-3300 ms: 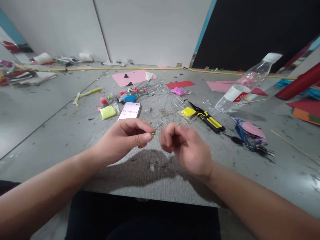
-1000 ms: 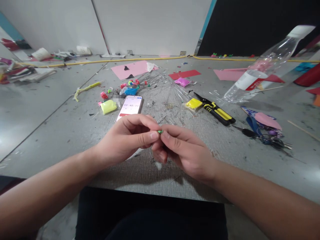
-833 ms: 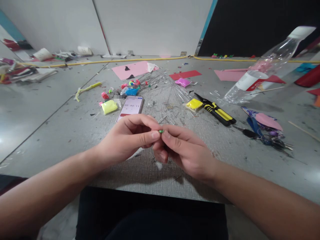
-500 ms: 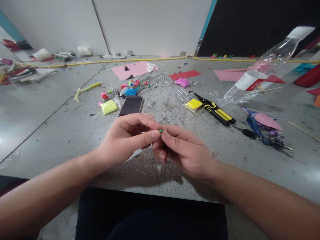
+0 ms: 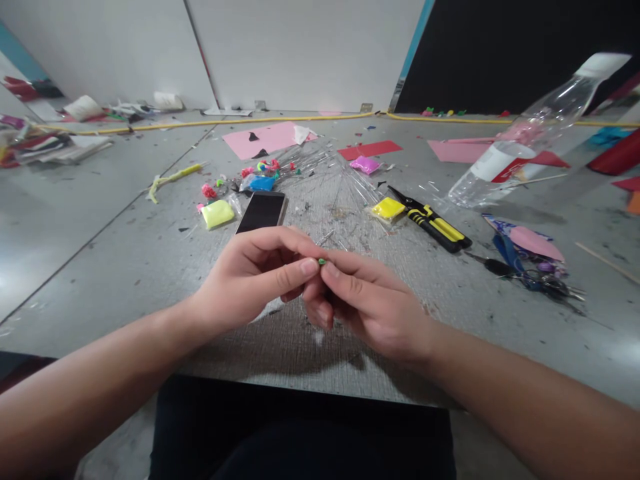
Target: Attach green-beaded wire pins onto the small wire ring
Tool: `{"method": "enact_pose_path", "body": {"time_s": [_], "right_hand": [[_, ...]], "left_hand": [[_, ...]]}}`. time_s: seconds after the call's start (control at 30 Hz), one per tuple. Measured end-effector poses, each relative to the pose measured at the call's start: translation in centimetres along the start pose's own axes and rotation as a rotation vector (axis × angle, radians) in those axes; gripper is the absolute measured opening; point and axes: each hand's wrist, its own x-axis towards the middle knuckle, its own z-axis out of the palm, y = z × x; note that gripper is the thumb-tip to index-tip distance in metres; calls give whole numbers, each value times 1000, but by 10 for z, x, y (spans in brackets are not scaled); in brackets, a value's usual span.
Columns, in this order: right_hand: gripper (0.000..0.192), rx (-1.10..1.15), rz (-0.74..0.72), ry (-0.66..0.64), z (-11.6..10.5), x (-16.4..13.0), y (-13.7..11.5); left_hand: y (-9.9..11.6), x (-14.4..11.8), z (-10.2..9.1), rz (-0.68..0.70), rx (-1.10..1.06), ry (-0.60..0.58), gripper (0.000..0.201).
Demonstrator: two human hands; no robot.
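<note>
A tiny green piece of modelling clay (image 5: 322,262) shows between the fingertips of both hands, above the near part of the table. My left hand (image 5: 265,270) pinches it from the left with thumb and forefinger. From the right, my right hand (image 5: 367,293) pinches the same bit, its other fingers curled beneath. Most of the piece is covered by the fingertips. Just beyond my left hand lies a phone (image 5: 261,212) with a dark screen. A pale yellow clay packet (image 5: 218,214) is left of the phone, and a bright yellow packet (image 5: 389,209) lies beyond my right hand.
Black-and-yellow pliers (image 5: 435,227) lie at the right, near a bunch of keys (image 5: 547,283). A clear plastic bottle (image 5: 535,133) stands farther back. Pink paper (image 5: 265,140), a blue clay packet (image 5: 262,183) and a magenta packet (image 5: 365,165) lie toward the back. A yellow cable (image 5: 280,120) runs along the wall.
Both hands stay almost in place. The fingertips have shifted very slightly, and the phone screen has gone darker.
</note>
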Motion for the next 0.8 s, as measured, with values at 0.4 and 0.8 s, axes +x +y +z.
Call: {"method": "enact_pose_path", "body": {"time_s": [0.4,0.8], "right_hand": [[26,-2,7,14,2,0,-1],[24,6,-13,-14,1,0,1]], "left_hand": [[0,1,-3,5,-12,-73,8],[1,1,-6,17,14,-104,14]]}}
